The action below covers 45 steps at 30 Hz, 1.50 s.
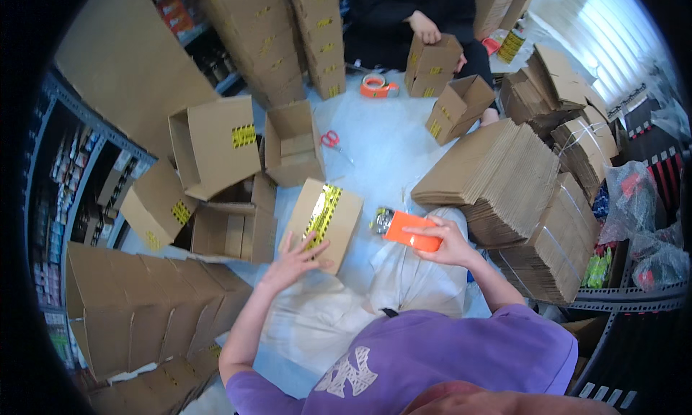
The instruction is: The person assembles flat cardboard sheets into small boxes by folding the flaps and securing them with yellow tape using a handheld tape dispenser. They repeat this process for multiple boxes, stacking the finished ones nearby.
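Observation:
A closed cardboard box point(344, 224) lies on the floor in front of me, with a strip of yellow and black tape point(324, 207) along its top. My left hand point(297, 261) rests on the near left part of this box, its fingers spread over the end of the strip. To the right of the box, my right hand point(448, 243) grips an orange tape dispenser point(409, 230) above my leg. The dispenser's roll end points left toward the box, apart from it.
Open boxes point(294, 145) crowd the left, near red scissors point(330, 139). Flattened cardboard stacks point(497, 181) stand at right. Across from me, a person's hand point(425, 27) touches an upright box point(432, 62); another orange tape dispenser point(380, 88) lies nearby. Shelves point(94, 170) line the left.

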Each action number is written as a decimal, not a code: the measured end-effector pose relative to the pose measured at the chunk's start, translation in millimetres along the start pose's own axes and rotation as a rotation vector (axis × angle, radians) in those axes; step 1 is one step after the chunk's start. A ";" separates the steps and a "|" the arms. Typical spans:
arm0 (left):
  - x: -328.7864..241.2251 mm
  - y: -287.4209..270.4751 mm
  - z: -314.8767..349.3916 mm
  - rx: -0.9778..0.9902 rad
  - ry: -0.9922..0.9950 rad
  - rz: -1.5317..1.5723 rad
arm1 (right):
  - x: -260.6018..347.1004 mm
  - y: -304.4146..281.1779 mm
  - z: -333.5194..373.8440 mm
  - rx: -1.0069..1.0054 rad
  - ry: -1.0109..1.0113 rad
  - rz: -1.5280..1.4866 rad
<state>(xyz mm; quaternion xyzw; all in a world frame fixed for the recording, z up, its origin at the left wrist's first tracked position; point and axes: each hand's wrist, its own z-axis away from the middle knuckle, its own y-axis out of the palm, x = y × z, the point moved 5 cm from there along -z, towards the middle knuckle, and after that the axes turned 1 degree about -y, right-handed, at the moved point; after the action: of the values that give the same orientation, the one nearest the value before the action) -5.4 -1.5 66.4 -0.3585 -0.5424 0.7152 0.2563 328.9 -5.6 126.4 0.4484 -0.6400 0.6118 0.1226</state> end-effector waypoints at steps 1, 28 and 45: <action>0.3 -8.0 3.6 0.011 -0.040 0.010 | 2.2 3.9 2.6 -0.070 -0.063 -0.012; 163.8 42.5 -17.1 -0.770 -1.114 0.762 | -5.3 84.9 5.0 0.099 -0.024 -0.004; 32.9 21.3 -89.4 -0.364 -0.495 0.132 | -7.1 81.8 26.5 0.250 0.101 0.092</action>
<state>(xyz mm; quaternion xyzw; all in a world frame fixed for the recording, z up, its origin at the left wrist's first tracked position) 45.7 70.3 24.4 -0.2480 -0.6829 0.6871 0.0011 284.1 -38.5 60.5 0.3991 -0.5715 0.7136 0.0697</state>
